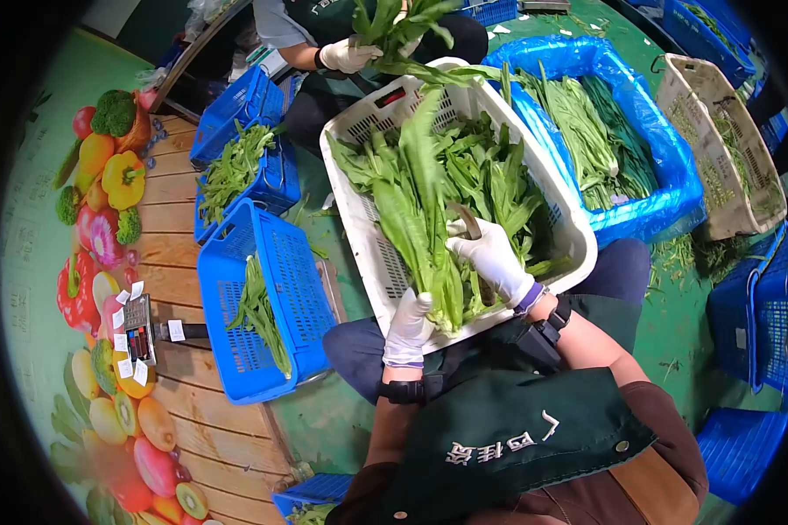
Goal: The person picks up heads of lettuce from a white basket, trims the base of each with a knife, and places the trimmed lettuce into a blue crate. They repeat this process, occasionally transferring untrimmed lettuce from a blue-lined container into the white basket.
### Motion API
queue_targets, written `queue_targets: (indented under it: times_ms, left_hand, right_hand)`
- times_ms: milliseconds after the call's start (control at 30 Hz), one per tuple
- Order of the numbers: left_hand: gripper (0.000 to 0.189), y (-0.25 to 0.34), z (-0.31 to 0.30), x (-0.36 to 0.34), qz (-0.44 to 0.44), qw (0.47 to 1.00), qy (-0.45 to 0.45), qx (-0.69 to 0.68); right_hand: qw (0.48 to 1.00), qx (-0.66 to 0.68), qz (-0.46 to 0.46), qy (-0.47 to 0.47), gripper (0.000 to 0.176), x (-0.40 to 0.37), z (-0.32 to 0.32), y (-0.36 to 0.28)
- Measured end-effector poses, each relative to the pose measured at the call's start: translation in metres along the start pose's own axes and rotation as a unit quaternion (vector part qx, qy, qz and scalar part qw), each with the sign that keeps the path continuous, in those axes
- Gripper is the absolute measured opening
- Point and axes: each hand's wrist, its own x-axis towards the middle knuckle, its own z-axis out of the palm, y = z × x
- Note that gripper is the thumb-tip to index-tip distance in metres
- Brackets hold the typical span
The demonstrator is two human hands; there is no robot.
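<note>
A white basket (359, 254) full of long green leafy vegetables (490, 166) sits across my lap. My left hand (409, 328), in a white glove, is at the basket's near edge, closed around the base of a leafy bunch (416, 206). The bunch lies lengthwise over the other greens, its leaf tips pointing away from me. My right hand (492, 261), also gloved, is over the greens at the right of the bunch. Its fingers are wrapped round a curved brownish thing (465, 220), perhaps a knife; its far part is hard to make out.
Blue baskets (302, 306) with some greens stand at the left, beside wooden slats (175, 262). At the right are a blue-lined crate (674, 166) of greens and a beige basket (718, 87). A co-worker's gloved hand (350, 55) holds leaves at the top.
</note>
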Motion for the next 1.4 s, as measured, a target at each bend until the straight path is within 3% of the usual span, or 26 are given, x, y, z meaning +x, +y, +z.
queue_targets:
  times_ms: [67, 233, 300, 367, 467, 1100, 1200, 1333, 1400]
  left_hand:
    - [0.07, 0.002, 0.005, 0.004, 0.016, 0.982, 0.033, 0.184]
    - [0.063, 0.002, 0.026, 0.004, 0.036, 0.982, 0.075, 0.172]
    - [0.058, 0.0, 0.025, 0.001, 0.009, 0.98, 0.117, 0.161]
    - [0.057, -0.005, 0.017, 0.002, 0.013, 0.981, 0.135, 0.138]
    - [0.057, -0.002, 0.019, 0.002, 0.021, 0.98, 0.163, 0.111]
    - [0.055, 0.005, 0.024, 0.011, 0.098, 0.982, 0.155, -0.045]
    - [0.057, 0.01, 0.047, 0.009, 0.145, 0.965, 0.213, 0.035]
    - [0.056, 0.004, 0.026, 0.011, 0.146, 0.957, 0.25, 0.012]
    - [0.055, 0.003, 0.019, 0.011, 0.151, 0.949, 0.264, 0.081]
  right_hand:
    - [0.997, -0.005, -0.079, 0.006, 0.041, 0.009, 0.002, 0.025]
    - [0.996, 0.065, -0.034, 0.053, 0.029, 0.007, 0.0, 0.008]
    - [0.997, 0.07, 0.041, -0.004, 0.022, 0.008, -0.007, 0.007]
    - [0.997, 0.064, 0.022, 0.03, 0.018, 0.007, -0.005, 0.011]
    - [0.986, 0.158, -0.023, 0.055, 0.015, 0.003, -0.006, 0.013]
    - [0.981, 0.15, -0.043, 0.115, 0.011, 0.002, -0.013, 0.027]
    - [0.976, 0.181, -0.034, 0.114, 0.013, 0.002, -0.014, 0.031]
    - [0.97, 0.207, -0.043, 0.118, 0.014, 0.003, -0.015, 0.034]
    - [0.969, 0.213, -0.039, 0.119, 0.015, 0.004, -0.017, 0.035]
